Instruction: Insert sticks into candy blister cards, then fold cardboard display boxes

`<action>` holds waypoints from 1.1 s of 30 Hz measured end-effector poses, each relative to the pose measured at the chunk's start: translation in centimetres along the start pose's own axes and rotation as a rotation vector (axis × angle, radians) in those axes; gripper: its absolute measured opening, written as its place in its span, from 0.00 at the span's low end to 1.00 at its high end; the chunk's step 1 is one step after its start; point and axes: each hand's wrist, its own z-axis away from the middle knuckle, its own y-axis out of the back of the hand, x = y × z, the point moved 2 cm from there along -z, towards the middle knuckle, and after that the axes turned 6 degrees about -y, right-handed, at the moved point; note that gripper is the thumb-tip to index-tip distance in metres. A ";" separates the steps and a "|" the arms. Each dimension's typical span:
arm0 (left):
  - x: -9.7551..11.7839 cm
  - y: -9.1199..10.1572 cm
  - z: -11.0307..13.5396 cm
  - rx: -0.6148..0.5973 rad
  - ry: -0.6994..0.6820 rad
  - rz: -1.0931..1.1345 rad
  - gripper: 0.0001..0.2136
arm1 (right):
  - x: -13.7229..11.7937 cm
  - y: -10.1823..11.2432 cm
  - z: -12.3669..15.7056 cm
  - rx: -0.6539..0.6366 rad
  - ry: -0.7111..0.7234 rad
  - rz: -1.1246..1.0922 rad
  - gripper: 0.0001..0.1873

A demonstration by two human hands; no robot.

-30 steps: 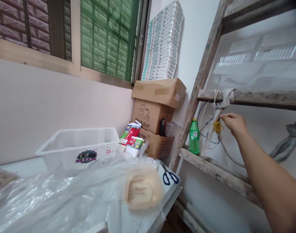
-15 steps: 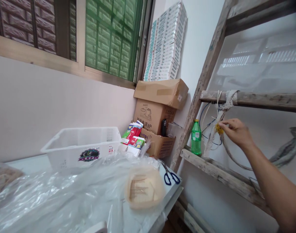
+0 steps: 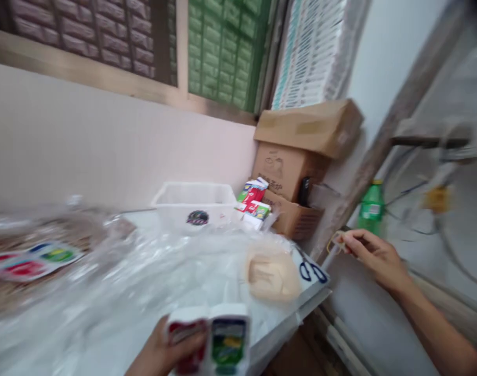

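In my left hand, at the bottom of the view, is a stack of printed cards with red and green-blue panels and white edges, thumb across the front. My right hand pinches a thin yellow rubber band between thumb and fingertips, out past the table's right corner. Behind that hand, a blurred yellow bunch of rubber bands hangs by the wooden ladder. A green bottle with a yellow-green cap stands just behind my right hand.
Clear plastic sheeting covers much of the table. On it are a pale tub with thin sticks, scissors, a white basket and printed cartons. At left lies a plastic bag of sticks. Cardboard boxes fill the corner.
My right hand has left the yellow bunch on the ladder and moved down and left with a rubber band. My left hand has come into view with the cards. The view has swung left.
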 end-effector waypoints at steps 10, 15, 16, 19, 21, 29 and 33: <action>0.7 -3.5 0.2 -0.179 -0.114 0.168 0.24 | -9.6 -16.3 7.6 -0.862 -0.089 -0.424 0.14; -0.5 -1.8 1.2 -0.117 -0.112 0.169 0.14 | -10.0 -18.3 8.3 -0.881 -0.264 -0.745 0.14; -0.7 -1.5 1.3 -0.129 -0.105 0.173 0.14 | -10.1 -18.7 8.6 -0.886 -0.299 -0.831 0.14; -0.9 -1.0 1.6 -0.167 -0.102 0.182 0.14 | -10.4 -19.8 9.4 -0.938 -0.314 -0.878 0.15; -0.7 -0.8 1.7 -0.180 -0.112 0.197 0.17 | -10.5 -20.0 9.7 -0.906 -0.237 -0.720 0.14; -0.5 -0.1 2.0 -0.140 -0.146 0.201 0.29 | -11.8 -19.3 9.3 -0.873 0.145 -0.465 0.12; -1.1 0.1 2.0 -0.095 -0.110 0.164 0.14 | -11.6 -20.1 10.0 -0.985 -0.076 -0.636 0.11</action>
